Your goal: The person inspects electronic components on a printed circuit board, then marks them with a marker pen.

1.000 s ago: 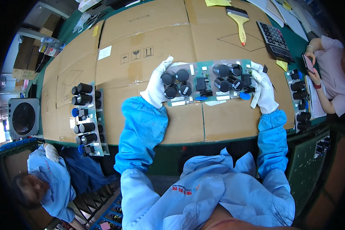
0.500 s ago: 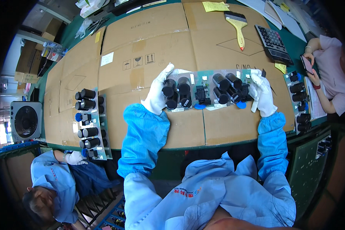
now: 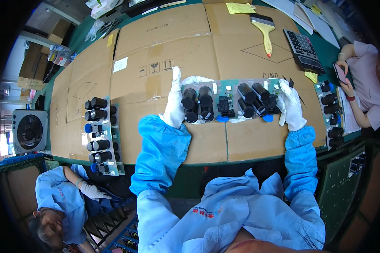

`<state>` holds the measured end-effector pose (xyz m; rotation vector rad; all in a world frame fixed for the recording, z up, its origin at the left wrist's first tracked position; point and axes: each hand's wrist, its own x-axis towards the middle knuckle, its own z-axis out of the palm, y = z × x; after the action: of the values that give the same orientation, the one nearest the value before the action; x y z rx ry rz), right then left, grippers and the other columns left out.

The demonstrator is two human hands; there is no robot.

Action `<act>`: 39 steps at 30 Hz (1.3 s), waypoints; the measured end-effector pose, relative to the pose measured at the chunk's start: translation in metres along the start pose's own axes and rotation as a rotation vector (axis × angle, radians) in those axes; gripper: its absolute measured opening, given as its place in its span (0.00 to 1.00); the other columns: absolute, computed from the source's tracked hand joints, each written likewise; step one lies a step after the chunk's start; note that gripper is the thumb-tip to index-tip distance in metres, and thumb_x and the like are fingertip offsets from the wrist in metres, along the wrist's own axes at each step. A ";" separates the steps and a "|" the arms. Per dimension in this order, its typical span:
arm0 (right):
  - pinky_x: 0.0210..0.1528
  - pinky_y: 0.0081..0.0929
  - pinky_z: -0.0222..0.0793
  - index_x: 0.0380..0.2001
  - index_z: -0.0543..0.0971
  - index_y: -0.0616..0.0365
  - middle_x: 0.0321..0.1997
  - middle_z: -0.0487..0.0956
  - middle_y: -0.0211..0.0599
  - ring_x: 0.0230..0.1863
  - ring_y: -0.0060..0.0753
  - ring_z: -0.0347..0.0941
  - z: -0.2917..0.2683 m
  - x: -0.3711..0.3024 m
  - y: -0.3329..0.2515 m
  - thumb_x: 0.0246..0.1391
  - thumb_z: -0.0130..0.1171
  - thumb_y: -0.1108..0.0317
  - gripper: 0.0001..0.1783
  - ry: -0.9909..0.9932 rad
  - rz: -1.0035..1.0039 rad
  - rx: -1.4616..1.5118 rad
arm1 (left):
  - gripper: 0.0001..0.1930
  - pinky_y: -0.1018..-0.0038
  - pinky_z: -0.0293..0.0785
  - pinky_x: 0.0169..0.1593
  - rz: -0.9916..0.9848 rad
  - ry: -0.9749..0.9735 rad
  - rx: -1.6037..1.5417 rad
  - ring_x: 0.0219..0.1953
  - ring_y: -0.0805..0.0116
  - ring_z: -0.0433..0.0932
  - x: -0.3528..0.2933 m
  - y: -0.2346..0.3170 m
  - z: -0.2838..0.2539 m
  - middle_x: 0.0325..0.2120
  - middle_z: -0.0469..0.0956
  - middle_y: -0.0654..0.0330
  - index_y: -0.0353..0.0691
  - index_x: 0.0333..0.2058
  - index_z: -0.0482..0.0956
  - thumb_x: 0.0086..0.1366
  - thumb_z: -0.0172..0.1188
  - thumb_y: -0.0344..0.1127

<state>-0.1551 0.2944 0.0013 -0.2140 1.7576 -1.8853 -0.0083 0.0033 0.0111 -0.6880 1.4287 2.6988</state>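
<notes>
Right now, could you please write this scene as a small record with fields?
Main item: long green circuit board with black cylindrical parts and blue rounded parts
Left hand: white-gloved, at the board's left end, thumb pointing up, other fingers partly hidden
Right hand: white-gloved, gripping the board's right end
Beneath: flattened brown cardboard
Beyond, to the right: flat paintbrush with yellow handle; dark rectangular calculator
Far left: grey square fan
</notes>
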 end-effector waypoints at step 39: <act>0.11 0.15 0.48 0.39 0.76 0.58 0.12 0.64 0.19 0.09 0.12 0.56 -0.006 0.010 -0.007 0.57 0.58 0.46 0.23 -0.190 -0.072 -0.150 | 0.25 0.54 0.64 0.60 0.726 0.727 1.742 0.61 0.38 0.62 -0.143 -0.106 0.025 0.60 0.65 0.45 0.41 0.58 0.70 0.61 0.57 0.37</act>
<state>-0.1684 0.2951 0.0045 -0.5023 1.7808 -1.7203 0.1338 0.1123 -0.0053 -0.8811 3.5063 0.2204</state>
